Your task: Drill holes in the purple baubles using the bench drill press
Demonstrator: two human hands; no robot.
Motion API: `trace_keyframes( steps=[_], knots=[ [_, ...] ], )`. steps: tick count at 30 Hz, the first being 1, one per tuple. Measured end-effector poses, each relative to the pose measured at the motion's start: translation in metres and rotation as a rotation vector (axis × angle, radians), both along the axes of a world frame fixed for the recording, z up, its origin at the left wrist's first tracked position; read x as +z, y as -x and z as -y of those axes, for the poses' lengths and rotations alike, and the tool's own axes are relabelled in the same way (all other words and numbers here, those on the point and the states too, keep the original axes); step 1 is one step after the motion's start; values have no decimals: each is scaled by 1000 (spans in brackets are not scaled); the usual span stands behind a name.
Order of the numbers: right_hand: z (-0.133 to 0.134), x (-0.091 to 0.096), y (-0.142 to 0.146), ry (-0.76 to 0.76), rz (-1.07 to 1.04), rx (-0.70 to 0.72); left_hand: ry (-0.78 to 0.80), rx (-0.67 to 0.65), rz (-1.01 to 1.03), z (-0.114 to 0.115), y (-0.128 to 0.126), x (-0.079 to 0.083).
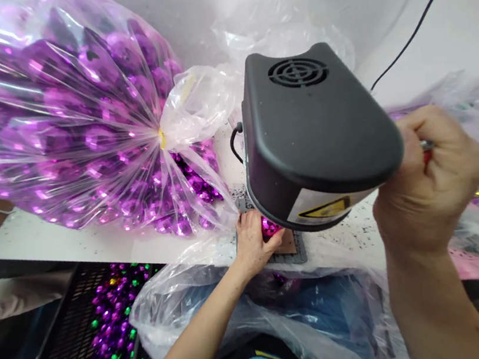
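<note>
Right grip clenched, speckled table, pale wall

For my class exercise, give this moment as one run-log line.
left hand: holding pink ball; right hand: closed round red item; bag: tied

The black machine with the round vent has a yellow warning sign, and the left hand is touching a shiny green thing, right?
Not quite: the shiny thing that the left hand is touching is pinkish-purple, not green, as the head view shows. The black machine with the round vent does have a yellow warning sign.
</note>
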State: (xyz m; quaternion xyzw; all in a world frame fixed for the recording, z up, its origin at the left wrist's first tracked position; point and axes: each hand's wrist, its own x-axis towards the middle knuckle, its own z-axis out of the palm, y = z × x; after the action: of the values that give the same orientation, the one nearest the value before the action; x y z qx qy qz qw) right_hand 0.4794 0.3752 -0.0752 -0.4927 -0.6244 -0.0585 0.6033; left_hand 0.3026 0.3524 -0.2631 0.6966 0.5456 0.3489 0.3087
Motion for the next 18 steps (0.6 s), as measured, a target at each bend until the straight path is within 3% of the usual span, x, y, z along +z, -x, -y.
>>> trace_keyframes(
  steps=[6,10,15,18],
  knots=[
    [36,-25,-6,-26,154,-77,14,2,18,1,1,1],
    [58,-53,-6,68,133,53,11,9,41,2,1,-1],
    [65,-80,-10,71,252,57,13,9,80,3,0,-4],
    [65,-91,-13,80,221,46,8,16,80,3,0,-6]
  ],
)
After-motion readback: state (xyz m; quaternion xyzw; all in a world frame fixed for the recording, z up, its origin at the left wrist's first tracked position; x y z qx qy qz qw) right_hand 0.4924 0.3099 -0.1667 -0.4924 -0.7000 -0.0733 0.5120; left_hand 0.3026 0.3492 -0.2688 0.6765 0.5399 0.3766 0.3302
